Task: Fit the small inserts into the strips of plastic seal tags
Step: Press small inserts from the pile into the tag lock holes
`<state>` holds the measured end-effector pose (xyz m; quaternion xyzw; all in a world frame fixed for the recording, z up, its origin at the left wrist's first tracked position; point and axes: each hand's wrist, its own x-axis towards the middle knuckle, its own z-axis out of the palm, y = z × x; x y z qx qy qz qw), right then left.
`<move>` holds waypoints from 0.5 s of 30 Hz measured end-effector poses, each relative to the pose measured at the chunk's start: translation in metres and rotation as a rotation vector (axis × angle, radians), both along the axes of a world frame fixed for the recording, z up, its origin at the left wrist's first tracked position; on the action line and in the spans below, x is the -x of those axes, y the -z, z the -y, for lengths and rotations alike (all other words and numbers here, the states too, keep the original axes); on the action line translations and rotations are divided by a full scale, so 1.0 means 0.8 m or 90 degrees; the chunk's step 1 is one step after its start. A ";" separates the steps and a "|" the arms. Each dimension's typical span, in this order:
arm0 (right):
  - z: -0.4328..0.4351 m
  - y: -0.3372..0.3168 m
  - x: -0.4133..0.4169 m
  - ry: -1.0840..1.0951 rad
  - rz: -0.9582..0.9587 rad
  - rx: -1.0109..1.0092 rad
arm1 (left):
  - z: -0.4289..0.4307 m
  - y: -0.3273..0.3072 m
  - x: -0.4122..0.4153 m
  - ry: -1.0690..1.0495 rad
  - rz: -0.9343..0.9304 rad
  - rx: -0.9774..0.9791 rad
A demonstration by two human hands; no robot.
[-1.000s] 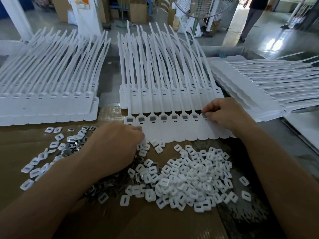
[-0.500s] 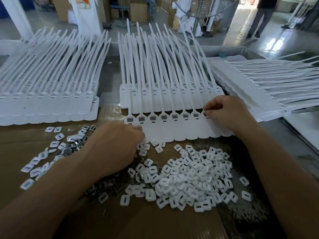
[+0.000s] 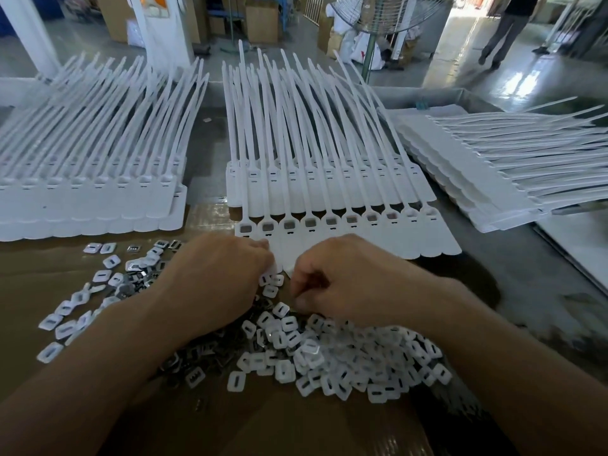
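While both hands sit close together above the brown table [image 3: 296,422], the left hand [image 3: 214,281] curls its fingers [image 3: 263,255] against the near edge of the front strip of tags [image 3: 378,238], which lies at 12 o'clock from the hands. The right hand [image 3: 355,284] bends its fingers down onto the heap of white inserts [image 3: 345,357] at 6 o'clock. Whether either hand grasps a piece I cannot tell. Dark metal inserts [image 3: 204,360] lie at 7 o'clock. Stacked strips [image 3: 92,166] rest at 10 o'clock.
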<state>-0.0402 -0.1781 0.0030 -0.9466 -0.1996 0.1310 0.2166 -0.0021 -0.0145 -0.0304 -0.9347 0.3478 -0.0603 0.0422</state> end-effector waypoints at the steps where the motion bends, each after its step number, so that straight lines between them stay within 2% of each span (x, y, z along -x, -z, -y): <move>1: -0.006 0.003 -0.001 -0.004 0.005 0.014 | -0.001 0.000 0.001 -0.002 -0.001 -0.001; 8: -0.019 0.011 -0.003 -0.003 0.004 0.062 | -0.004 0.001 0.001 0.005 0.005 -0.004; 15: -0.030 0.012 0.007 -0.062 0.048 0.178 | -0.006 0.000 0.004 0.010 -0.011 0.005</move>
